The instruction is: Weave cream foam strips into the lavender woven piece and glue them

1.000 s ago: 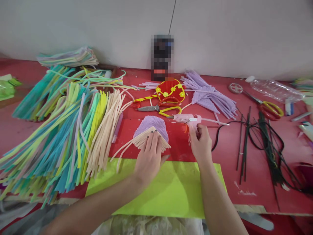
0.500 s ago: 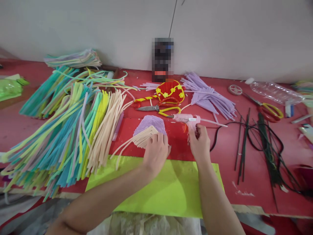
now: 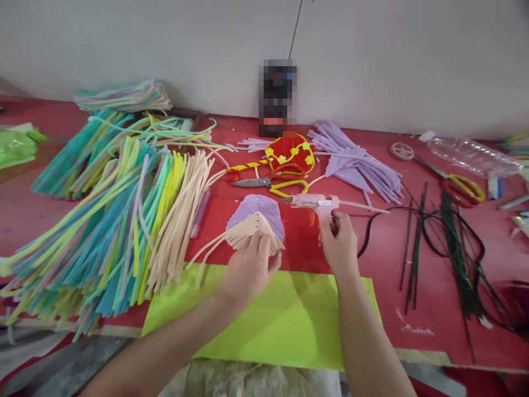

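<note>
A fan-shaped piece [image 3: 256,218] of glued strips, lilac at the top and cream below, lies on the red table [image 3: 388,259]. My left hand [image 3: 250,267] has its fingers curled over the cream lower edge, gripping it. My right hand [image 3: 339,245] is closed round the handle of a pink glue gun [image 3: 316,202], which lies with its nozzle pointing left towards the fan. A lime green sheet [image 3: 289,320] lies under both wrists.
A big heap of coloured strips [image 3: 111,220] fills the left. Behind the fan lie yellow-handled scissors [image 3: 268,184], a red and yellow ornament [image 3: 289,154] and lilac strips [image 3: 355,162]. Black cable and dark green wires [image 3: 450,242], second scissors [image 3: 458,184] and a plastic bottle [image 3: 467,151] are at the right.
My left hand went from lying flat on the fan to curling its fingers round the cream lower edge and drawing back a little. My right hand stayed on the glue gun.
</note>
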The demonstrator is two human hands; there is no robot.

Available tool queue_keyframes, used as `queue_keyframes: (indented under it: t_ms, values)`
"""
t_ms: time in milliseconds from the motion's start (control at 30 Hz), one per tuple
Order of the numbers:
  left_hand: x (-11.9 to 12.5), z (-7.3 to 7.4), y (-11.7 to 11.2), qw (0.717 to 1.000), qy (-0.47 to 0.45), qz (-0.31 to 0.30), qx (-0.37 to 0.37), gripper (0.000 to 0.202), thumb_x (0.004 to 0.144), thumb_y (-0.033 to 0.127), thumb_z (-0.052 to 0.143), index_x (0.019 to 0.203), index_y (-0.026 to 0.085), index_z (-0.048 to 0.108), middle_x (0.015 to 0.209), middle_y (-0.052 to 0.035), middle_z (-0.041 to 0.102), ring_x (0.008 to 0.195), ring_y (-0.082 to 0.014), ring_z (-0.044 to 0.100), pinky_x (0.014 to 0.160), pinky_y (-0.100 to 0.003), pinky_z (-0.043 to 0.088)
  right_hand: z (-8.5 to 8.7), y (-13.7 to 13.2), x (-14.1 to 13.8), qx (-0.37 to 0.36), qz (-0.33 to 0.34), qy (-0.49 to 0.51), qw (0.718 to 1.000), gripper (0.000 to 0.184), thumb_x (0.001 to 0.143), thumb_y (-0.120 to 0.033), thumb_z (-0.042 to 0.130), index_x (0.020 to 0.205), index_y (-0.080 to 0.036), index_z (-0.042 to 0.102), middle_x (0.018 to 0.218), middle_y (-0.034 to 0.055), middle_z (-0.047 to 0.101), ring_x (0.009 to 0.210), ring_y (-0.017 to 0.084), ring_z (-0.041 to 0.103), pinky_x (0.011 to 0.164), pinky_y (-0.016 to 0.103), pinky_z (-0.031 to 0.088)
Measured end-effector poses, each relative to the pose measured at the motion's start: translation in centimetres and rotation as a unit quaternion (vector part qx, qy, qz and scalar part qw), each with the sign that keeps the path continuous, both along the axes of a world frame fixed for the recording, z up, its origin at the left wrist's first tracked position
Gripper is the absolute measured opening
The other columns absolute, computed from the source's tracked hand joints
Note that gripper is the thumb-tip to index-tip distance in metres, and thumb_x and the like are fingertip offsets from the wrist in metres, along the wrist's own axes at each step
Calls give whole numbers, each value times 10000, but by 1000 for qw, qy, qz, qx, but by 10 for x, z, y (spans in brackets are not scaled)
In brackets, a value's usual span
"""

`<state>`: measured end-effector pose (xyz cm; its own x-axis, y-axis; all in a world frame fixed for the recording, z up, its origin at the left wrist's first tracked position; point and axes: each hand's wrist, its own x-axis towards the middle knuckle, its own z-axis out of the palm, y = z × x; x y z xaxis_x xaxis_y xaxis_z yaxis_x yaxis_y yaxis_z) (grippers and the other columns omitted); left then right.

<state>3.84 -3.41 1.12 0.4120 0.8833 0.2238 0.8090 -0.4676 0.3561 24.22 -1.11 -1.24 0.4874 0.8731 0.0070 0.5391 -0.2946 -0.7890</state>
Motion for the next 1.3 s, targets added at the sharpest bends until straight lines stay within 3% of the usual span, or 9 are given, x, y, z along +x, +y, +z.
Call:
queue_keyframes:
  t_ms: [100,267,567,767,900,1033,1300]
  values:
    - [-8,-3,-4,999,-29,-24,28,53,863,159,502,838,185,541,876,-53,623,791,-186,608,677,-304,510,3,1,-4,-13,-9,-10,1000,577,721,-679,562,1040,-198,550,863,60,638,686,180,578,658,320,460]
    - [-15,-7,-9,999,-26,8,32,59,833,154,536,805,187,575,891,-61,626,826,-207,590,731,-349,488,0,2,-8,-25,15,-48,998,742,577,-675,694,1115,-195,517,1047,105,617,906,244,584,764,366,473]
    - [-17,-9,-15,999,10,46,-16,63,768,125,599,785,177,568,839,-51,596,796,-222,576,679,-347,459,-3,-2,-11,-16,62,-118,991,634,674,-640,627,1114,-201,504,1055,116,627,879,254,585,730,384,465]
    - [-20,-2,-8,999,28,6,-23,379,795,200,649,1162,187,555,1202,-142,543,1102,-315,532,870,-466,459,-2,-1,-12,-25,65,-125,990,650,684,-674,588,1113,-193,507,1067,129,627,874,259,588,725,385,466]
    - [-23,2,8,1000,19,-18,-14,344,863,288,609,1180,164,563,1208,-165,528,1114,-321,522,892,-490,468,-3,0,-8,-37,54,-107,992,662,659,-674,616,1106,-196,517,1050,117,622,867,251,581,731,381,464]
    - [-20,4,24,998,36,-42,-2,408,869,309,613,1260,219,541,1272,-152,488,1135,-316,514,913,-496,474,-5,1,-5,-41,27,-83,995,697,635,-672,638,1120,-186,518,1022,108,617,834,233,572,733,374,466]
    - [-21,-7,29,998,47,-30,3,277,882,207,571,1153,222,625,1257,-135,493,1025,-282,561,844,-483,517,-5,1,-4,-47,25,-68,996,711,631,-674,638,1132,-184,518,1044,115,609,854,235,573,736,368,470]
